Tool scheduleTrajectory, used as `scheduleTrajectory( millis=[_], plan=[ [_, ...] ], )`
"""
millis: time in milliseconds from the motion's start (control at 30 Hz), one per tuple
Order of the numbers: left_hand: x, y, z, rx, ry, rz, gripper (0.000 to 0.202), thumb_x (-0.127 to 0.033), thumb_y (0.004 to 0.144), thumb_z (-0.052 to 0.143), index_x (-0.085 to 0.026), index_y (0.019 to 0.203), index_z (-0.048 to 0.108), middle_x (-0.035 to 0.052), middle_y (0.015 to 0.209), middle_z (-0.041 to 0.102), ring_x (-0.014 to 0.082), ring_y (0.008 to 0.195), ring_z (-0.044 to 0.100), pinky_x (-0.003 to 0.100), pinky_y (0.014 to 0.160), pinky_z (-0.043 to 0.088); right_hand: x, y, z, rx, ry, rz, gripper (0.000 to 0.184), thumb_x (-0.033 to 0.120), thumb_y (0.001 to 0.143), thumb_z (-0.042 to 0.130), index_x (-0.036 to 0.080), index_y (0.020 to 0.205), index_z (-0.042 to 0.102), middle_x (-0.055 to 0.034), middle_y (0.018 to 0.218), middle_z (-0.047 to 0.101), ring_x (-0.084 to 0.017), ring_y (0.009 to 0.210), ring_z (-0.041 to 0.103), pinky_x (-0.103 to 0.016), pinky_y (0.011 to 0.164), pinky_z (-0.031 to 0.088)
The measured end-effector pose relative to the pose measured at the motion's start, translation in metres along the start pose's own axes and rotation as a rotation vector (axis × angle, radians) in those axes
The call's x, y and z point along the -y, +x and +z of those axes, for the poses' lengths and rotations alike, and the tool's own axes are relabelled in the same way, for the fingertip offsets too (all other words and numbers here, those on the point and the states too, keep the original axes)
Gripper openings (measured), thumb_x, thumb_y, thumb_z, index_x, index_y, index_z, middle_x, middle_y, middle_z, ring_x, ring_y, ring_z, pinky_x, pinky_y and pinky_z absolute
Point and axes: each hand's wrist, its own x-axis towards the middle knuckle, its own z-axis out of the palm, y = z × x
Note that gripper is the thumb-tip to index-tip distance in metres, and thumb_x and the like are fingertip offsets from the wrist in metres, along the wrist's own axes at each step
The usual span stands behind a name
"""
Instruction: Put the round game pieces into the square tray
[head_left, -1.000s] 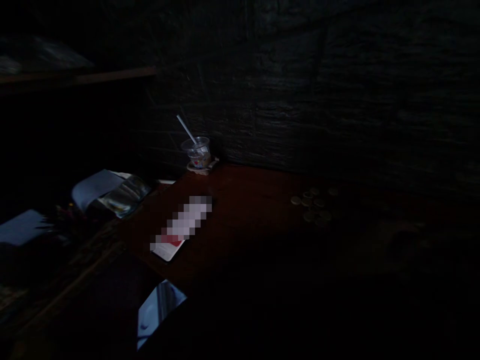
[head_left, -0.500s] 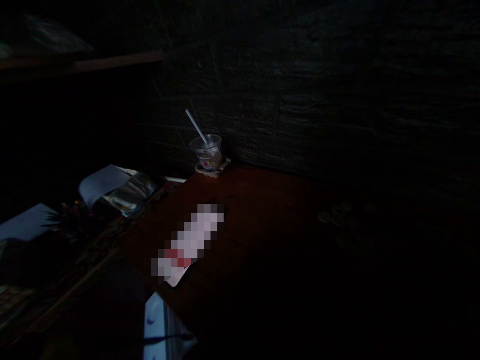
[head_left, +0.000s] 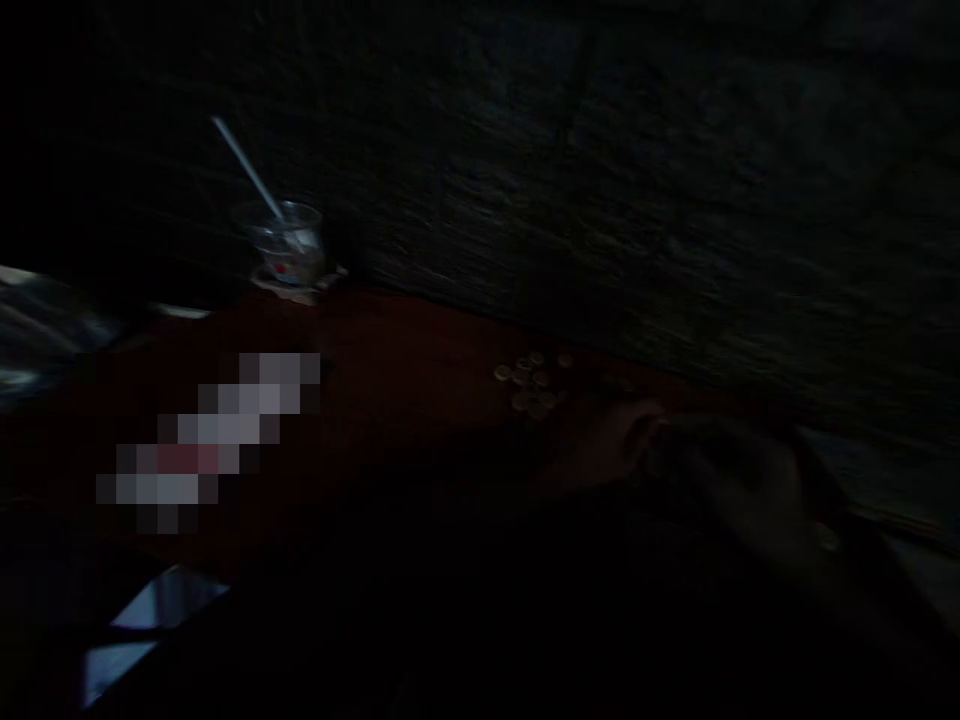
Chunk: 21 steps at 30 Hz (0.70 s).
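Observation:
In very dim light, my right hand reaches in from the right over the table. Its fingers point left and are too dark and smeared to show whether they hold anything. A small bright spot sits near its wrist. Touching or close to its fingertips is a dim reddish shape, perhaps part of my left hand; I cannot make out its fingers. Just beyond and to the left lies a loose cluster of small round coin-like discs, apart from my right hand.
A clear plastic cup with a white straw stands on a holder against the dark wall. A phone-like slab, blurred out, lies on the reddish-brown table. A pale blue-white object is at the lower left.
The view has swung right, so the cup, slab and discs appear farther left. My right hand has come into view beside the discs.

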Motion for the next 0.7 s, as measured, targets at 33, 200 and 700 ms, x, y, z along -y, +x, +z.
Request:
scheduleTrajectory(
  millis=[33,200,700],
  plan=[
    [-0.004,0.002,0.004,-0.045,-0.057,0.008,0.03,-0.025,0.106,0.043,-0.023,0.118,0.07,0.0083,0.112,0.077,0.0196,0.098,0.073,0.036,0.086,0.058,-0.002,-0.003,-0.007,0.008,0.099,0.043,0.013,0.034,0.092,0.069,0.023,0.096,0.075,-0.0098,0.096,0.079,-0.022,0.08,0.074,-0.034,0.071,0.06],
    [-0.002,0.008,0.005,-0.182,-0.357,0.03,0.021,-0.026,0.099,0.054,-0.019,0.102,0.074,0.0065,0.103,0.079,0.0194,0.095,0.074,0.034,0.085,0.057,-0.004,0.002,-0.002,-0.007,0.401,0.143,0.021,0.034,0.08,0.072,0.019,0.093,0.077,-0.0082,0.094,0.081,-0.023,0.085,0.075,-0.035,0.079,0.059],
    [-0.008,0.005,-0.001,-0.176,-0.252,-0.015,0.02,-0.027,0.091,0.065,-0.021,0.104,0.078,0.0063,0.104,0.082,0.0198,0.092,0.077,0.033,0.082,0.06,-0.014,0.003,0.007,0.036,0.719,0.215,0.037,0.052,0.074,0.083,0.018,0.087,0.077,-0.0053,0.08,0.078,-0.017,0.067,0.071,-0.027,0.063,0.055]
  ],
)
